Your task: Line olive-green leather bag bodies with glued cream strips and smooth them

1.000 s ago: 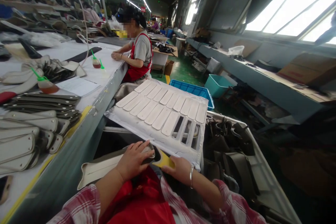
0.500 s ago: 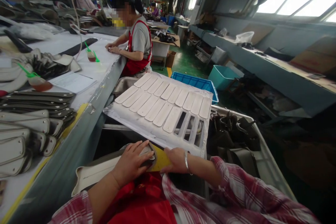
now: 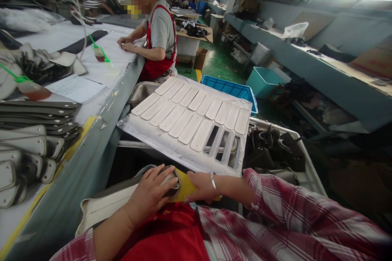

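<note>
My left hand (image 3: 153, 191) lies over the end of a long leather-like piece (image 3: 105, 208), cream on one face and dark grey along its upper edge. Its fingers curl over the rounded, dark-rimmed end. My right hand (image 3: 200, 186), with a silver bangle at the wrist, grips a flat yellow piece (image 3: 185, 187) that meets that end from the right. What the yellow piece is I cannot make out. Just beyond both hands, a tilted pale board (image 3: 165, 147) carries rows of white rounded strips (image 3: 183, 124). Several slots at its near right corner show through.
To the left, a worktable (image 3: 101, 108) holds stacked dark and cream pieces (image 3: 23, 147), papers (image 3: 76, 88) and bottles with green nozzles (image 3: 32, 89). A co-worker in a red apron (image 3: 157, 67) works at its edge. Right of the board stands a bin of dark pieces (image 3: 275, 149); a blue crate (image 3: 226, 89) is behind.
The view has tilted down and shifted slightly. Both hands keep nearly the same hold on the cream-and-grey piece and the yellow piece, and the right forearm has lifted a little.
</note>
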`<state>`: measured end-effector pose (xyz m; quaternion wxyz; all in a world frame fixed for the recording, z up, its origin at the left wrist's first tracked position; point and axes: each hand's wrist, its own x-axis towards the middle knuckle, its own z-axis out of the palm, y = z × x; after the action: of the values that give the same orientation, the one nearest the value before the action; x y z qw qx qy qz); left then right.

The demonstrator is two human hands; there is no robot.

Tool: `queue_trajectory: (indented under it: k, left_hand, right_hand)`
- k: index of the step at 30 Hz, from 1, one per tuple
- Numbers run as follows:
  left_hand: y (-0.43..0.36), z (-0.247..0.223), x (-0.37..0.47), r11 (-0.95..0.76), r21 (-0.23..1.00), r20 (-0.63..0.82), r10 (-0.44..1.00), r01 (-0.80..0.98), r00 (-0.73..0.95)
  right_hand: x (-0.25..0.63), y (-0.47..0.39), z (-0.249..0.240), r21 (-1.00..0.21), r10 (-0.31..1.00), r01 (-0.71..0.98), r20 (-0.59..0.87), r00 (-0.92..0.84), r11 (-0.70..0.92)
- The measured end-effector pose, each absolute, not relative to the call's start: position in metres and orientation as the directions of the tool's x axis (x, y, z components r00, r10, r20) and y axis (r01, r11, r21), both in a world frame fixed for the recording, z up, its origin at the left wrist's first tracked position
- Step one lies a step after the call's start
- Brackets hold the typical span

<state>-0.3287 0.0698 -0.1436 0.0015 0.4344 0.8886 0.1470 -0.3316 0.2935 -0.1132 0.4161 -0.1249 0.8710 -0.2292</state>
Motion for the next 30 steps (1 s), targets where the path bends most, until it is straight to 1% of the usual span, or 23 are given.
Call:
queue_trajectory:
  k: [8, 11, 14, 17, 21, 26, 30]
  left_hand:
    - [0.067, -0.150, -0.322, 0.595, 0.207, 0.167, 0.761, 0.777, -0.627]
    - [0.069, -0.148, -0.318, 0.608, 0.214, 0.161, 0.750, 0.764, -0.642]
    - [0.071, -0.143, -0.315, 0.600, 0.263, 0.146, 0.749, 0.755, -0.646]
    - [0.072, -0.141, -0.315, 0.589, 0.354, 0.109, 0.745, 0.726, -0.658]
    - [0.072, -0.142, -0.319, 0.605, 0.456, 0.072, 0.706, 0.653, -0.705]
    - [0.071, -0.144, -0.322, 0.599, 0.496, 0.057, 0.699, 0.628, -0.712]
    - [0.071, -0.145, -0.322, 0.594, 0.515, 0.052, 0.698, 0.618, -0.714]
  right_hand:
    - [-0.338, 0.292, -0.109, -0.458, -0.422, -0.077, -0.722, -0.548, 0.886]
    - [-0.340, 0.293, -0.110, -0.448, -0.421, -0.096, -0.718, -0.555, 0.889]
    - [-0.342, 0.293, -0.111, -0.466, -0.452, -0.118, -0.717, -0.531, 0.877]
    - [-0.343, 0.293, -0.110, -0.498, -0.498, -0.158, -0.685, -0.532, 0.853]
    - [-0.342, 0.292, -0.111, -0.502, -0.496, -0.162, -0.656, -0.569, 0.850]
    - [-0.341, 0.291, -0.116, -0.543, -0.491, -0.098, -0.650, -0.580, 0.834]
    - [-0.340, 0.291, -0.121, -0.566, -0.501, -0.062, -0.667, -0.551, 0.822]
